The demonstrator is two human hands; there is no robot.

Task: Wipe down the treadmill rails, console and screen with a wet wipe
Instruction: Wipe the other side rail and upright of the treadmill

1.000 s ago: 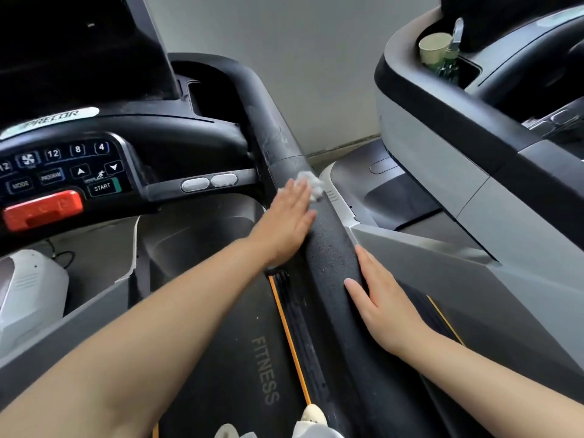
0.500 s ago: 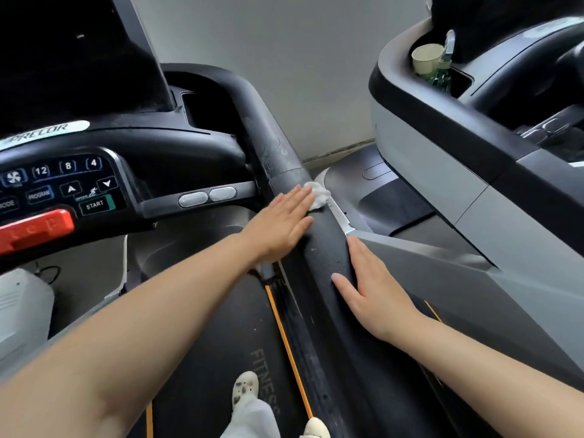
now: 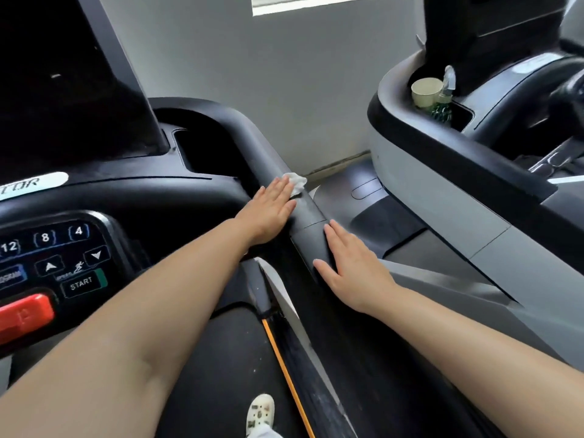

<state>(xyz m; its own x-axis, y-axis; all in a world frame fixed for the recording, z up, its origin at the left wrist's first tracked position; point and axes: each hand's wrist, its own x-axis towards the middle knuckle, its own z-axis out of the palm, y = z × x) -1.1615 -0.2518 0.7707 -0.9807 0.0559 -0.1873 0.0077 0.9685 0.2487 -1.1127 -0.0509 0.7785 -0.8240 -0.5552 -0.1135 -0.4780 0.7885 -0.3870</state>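
The treadmill's dark running belt [image 3: 227,358] fills the lower centre, bordered on its right edge by an orange stripe [image 3: 286,377]. Above it on the left stands the black screen [image 3: 57,80], and below the screen lies the console [image 3: 94,203], whose keypad [image 3: 53,257] shows the numbers 12, 8 and 4, two arrow keys and a START key, with a red stop button [image 3: 23,312] at its lower left corner. A second, grey-sided machine [image 3: 442,191] occupies the right side; a pale cup [image 3: 426,91] and a spray bottle [image 3: 445,96] stand together in a recess on its top. The black right rail [image 3: 265,153] curves from the console's far right corner and runs down toward the lower right, passing between the two machines. The left forearm [image 3: 142,311] crosses over the belt to this rail; the left hand [image 3: 268,213] lies flat on the rail's upper stretch, fingers straight and together, pressing the white wet wipe [image 3: 295,183], which projects crumpled beyond the fingertips at the rail's right edge. The right hand [image 3: 350,267] rests palm-down on the same rail just below, fingers extended, thumb spread toward the belt side, grasping nothing. The two hands lie near each other but apart. One pale perforated shoe [image 3: 259,412] stands on the belt at the bottom edge.
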